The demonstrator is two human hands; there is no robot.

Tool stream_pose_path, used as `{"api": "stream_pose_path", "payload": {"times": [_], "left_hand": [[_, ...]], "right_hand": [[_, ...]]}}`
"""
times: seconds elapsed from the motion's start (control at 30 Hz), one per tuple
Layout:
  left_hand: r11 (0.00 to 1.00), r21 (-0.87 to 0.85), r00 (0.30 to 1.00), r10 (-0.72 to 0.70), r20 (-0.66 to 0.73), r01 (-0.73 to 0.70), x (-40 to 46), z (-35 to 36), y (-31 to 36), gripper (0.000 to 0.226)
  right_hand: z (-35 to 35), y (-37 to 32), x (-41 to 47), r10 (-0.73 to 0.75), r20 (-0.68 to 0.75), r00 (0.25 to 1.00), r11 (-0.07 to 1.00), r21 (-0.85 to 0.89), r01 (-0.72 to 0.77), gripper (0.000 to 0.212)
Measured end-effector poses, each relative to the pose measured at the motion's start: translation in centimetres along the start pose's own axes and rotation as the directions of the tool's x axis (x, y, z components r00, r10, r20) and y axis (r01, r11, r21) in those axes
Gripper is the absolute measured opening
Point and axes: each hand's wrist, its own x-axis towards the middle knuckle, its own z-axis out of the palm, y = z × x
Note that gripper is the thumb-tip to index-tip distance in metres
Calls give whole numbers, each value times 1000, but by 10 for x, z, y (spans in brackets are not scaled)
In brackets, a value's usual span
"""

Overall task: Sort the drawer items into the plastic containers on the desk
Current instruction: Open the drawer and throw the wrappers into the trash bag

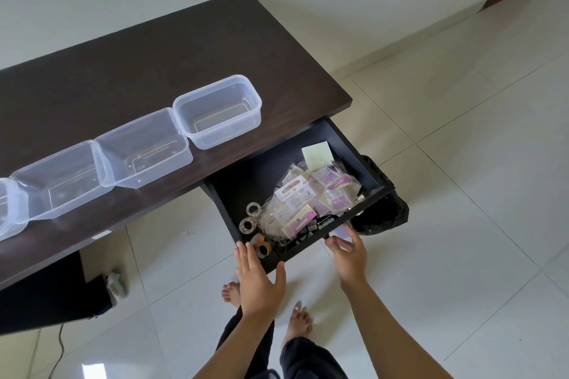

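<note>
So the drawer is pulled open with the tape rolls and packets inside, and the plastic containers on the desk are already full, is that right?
Not quite: the head view shows the plastic containers on the desk empty. The drawer is open, with tape rolls and packets inside.

Desk [172,49]: dark wood-grain, matt. Containers [217,112]: clear plastic, smooth. Drawer [246,184] packets [308,197]: glossy plastic wrap. Floor [462,163]: pale glossy tile. Bin bag [381,212], rt of drawer: shiny black plastic.

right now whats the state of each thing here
drawer: pulled open, full of items
containers: four in a row on the desk, open, nothing visible inside
left hand: fingers straight, on the drawer's front edge
right hand: at the drawer front, grip unclear
</note>
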Motion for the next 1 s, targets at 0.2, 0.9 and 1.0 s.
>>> {"api": "stream_pose_path", "payload": {"times": [0.2, 0.9, 1.0], "left_hand": [[999, -51, 999, 8, -39, -10, 15, -1, 32, 73], [985, 162, 900, -23, 434, -53, 184, 16, 88, 127], [974, 191, 836, -4, 548, -120, 197, 23, 91, 126]], "right_hand": [[-9, -43, -1, -269, -191, 944, 962, -106, 253, 29], [38, -130, 137, 86, 526, 846, 183, -843, 506, 130], [41, -124, 146, 153, 540, 828, 91, -842, 532, 123]]}}
